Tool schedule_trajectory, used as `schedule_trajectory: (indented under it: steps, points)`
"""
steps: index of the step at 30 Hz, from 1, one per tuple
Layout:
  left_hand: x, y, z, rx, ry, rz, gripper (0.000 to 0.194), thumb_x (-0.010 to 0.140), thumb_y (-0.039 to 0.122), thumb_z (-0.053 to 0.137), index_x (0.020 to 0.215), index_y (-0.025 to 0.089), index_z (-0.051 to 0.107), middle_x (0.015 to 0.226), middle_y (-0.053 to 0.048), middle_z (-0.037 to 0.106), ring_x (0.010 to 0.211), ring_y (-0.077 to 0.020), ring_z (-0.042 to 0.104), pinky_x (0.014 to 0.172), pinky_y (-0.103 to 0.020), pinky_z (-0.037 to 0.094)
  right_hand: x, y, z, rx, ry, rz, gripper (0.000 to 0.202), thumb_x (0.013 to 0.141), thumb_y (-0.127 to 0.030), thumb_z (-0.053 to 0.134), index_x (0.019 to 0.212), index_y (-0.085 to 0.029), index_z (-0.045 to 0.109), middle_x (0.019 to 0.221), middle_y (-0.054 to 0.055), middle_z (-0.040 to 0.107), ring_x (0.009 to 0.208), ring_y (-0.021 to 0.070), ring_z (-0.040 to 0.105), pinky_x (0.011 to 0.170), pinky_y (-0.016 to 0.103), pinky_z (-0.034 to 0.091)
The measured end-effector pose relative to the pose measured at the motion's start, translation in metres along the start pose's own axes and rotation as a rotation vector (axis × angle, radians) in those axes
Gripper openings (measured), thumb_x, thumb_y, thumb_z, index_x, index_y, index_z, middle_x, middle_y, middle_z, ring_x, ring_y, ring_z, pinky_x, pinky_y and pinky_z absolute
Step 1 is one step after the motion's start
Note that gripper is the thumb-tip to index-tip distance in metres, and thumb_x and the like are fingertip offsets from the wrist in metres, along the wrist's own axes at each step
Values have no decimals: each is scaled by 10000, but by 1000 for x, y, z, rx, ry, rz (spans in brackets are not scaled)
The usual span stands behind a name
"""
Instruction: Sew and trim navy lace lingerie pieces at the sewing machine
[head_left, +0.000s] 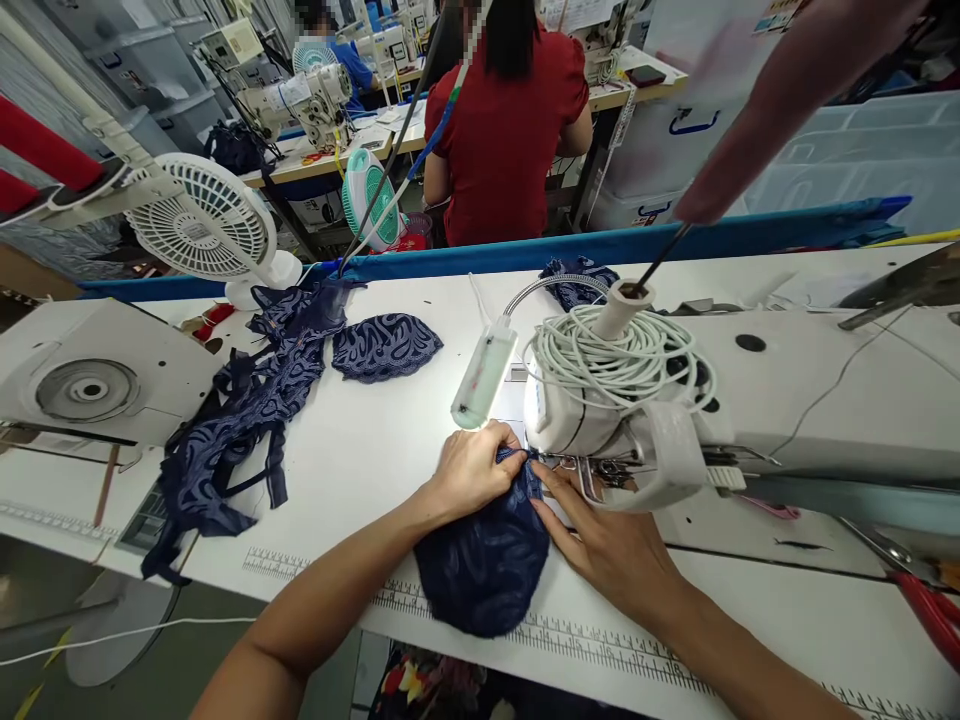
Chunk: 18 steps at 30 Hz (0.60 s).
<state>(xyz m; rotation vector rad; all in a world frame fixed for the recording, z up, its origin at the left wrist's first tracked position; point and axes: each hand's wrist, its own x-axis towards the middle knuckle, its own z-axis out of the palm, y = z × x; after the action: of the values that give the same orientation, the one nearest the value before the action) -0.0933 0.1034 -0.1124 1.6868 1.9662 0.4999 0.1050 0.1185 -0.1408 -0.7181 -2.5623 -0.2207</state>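
A dark blue patterned bra cup (484, 570) lies on the white table, its upper edge at the needle area of the sewing machine (592, 420). My left hand (480, 465) pinches that upper edge between thumb and fingers, just left of the presser foot. My right hand (600, 540) rests beside the cup's right edge with fingers stretched out, fingertips touching the fabric; some of its fingers are hidden under the machine head. The needle itself is hidden from me. Above my left hand hangs a small lamp (484, 375) on a bendy metal neck.
Left of me lie a strip of navy lace pieces (277, 400) and a loose cup (386, 347). A white fan (202, 215) stands behind them. Coiled white cord (622, 350) sits on the machine. Red-handled scissors (922, 610) lie far right. A person in red (510, 140) sits ahead.
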Motion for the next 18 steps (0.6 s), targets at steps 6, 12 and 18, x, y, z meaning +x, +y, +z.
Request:
schedule_trajectory:
  steps: [6, 12, 18]
  points:
    - [3, -1, 1, -6, 16, 3, 111, 837, 287, 581, 828, 213, 662, 832, -15, 676, 792, -192, 609, 707, -260, 427, 2, 1, -4, -13, -25, -66, 296, 972, -206, 489, 1205, -144, 661, 947, 102, 732, 585, 159, 576, 771, 353, 472]
    - [9, 0, 2, -19, 42, -1, 79, 817, 247, 590, 810, 202, 654, 847, -14, 679, 791, -179, 601, 696, -251, 419, -6, 6, 5, 100, -75, 21, 342, 943, -208, 488, 1244, -198, 649, 918, 105, 726, 796, 229, 643, 768, 357, 473]
    - [11, -1, 2, -39, 53, 11, 47, 797, 219, 591, 768, 196, 620, 825, 1, 662, 760, -161, 569, 693, -240, 409, -15, 7, 9, 136, -112, 68, 322, 917, -231, 497, 1180, -235, 682, 971, 119, 723, 843, 250, 645, 675, 337, 490]
